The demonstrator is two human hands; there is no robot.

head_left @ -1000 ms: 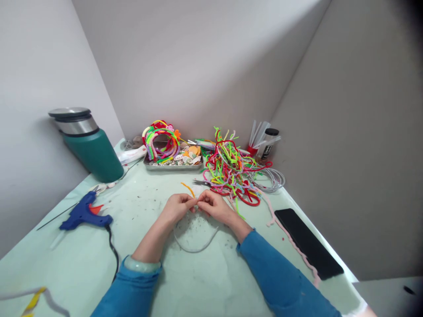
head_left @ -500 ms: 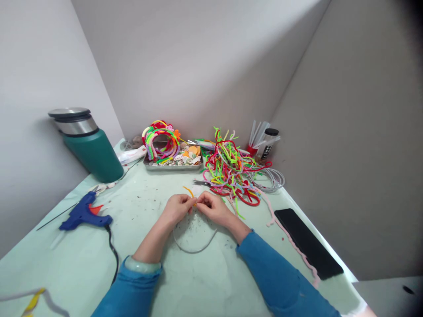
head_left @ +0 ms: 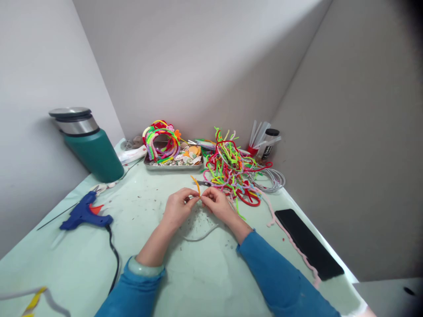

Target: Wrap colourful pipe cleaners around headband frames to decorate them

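Observation:
Between my two hands, in the middle of the table, an orange pipe cleaner [head_left: 196, 183] pokes up from the fingertips. My left hand [head_left: 178, 208] pinches it from one side, and my right hand [head_left: 217, 204] pinches it close by, the fingertips almost touching. Below the hands curves a thin grey headband-like hoop [head_left: 201, 237]. Its upper left end is hidden behind my left hand, so I cannot tell how it meets the pipe cleaner. Just beyond the right fingers lie dark-bladed scissors [head_left: 205, 183], partly under a heap of coloured pipe cleaners [head_left: 231, 165].
A metal tray [head_left: 173, 167] bears coloured wrapped hoops [head_left: 161, 141] and small cutouts. Left are a green bottle [head_left: 94, 152] and a blue glue gun [head_left: 85, 213] with a cord. To the right lie coiled grey hoops [head_left: 276, 180], a black phone-like slab [head_left: 309, 244] and a pink fuzzy strand [head_left: 294, 244].
Both hands have shifted slightly, the fingertips moving up and right with the orange pipe cleaner. The grey hoop's visible curve has risen and looks flatter.

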